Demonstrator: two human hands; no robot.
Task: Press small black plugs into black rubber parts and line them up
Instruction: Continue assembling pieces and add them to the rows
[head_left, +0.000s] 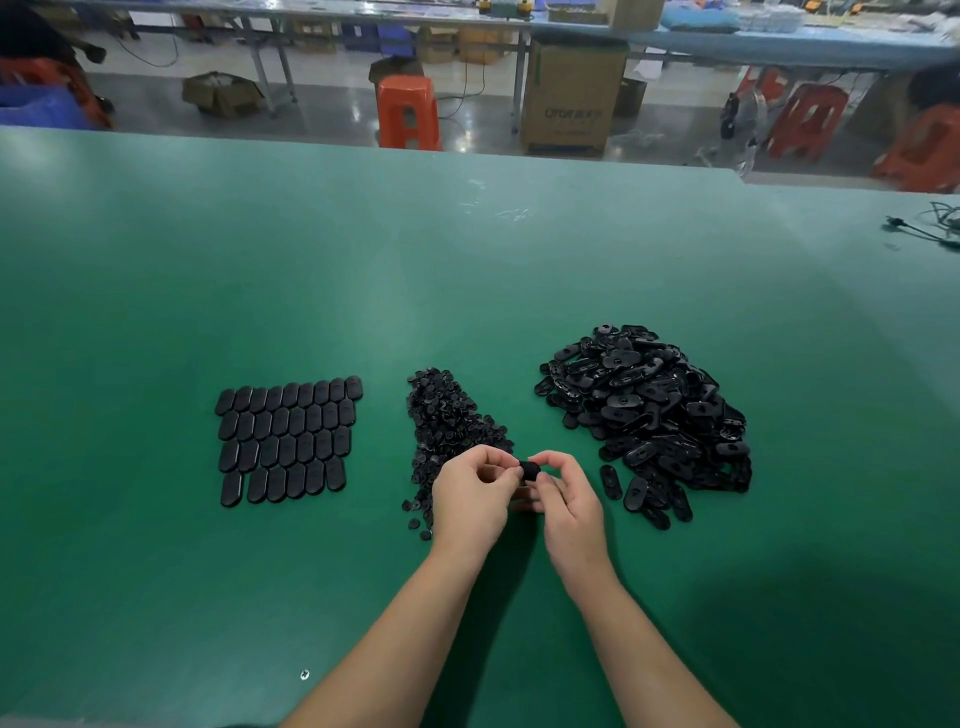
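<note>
Above table, both hands' grip on rubber part

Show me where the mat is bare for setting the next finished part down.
Bare green mat borders the lined-up rows in front and left. Crowded: the plug pile and rubber parts heap flank both hands.

A green table carries everything. Lined-up rubber parts lie at nine o'clock, loose plugs centre, a heaped pile of parts at three o'clock.
</note>
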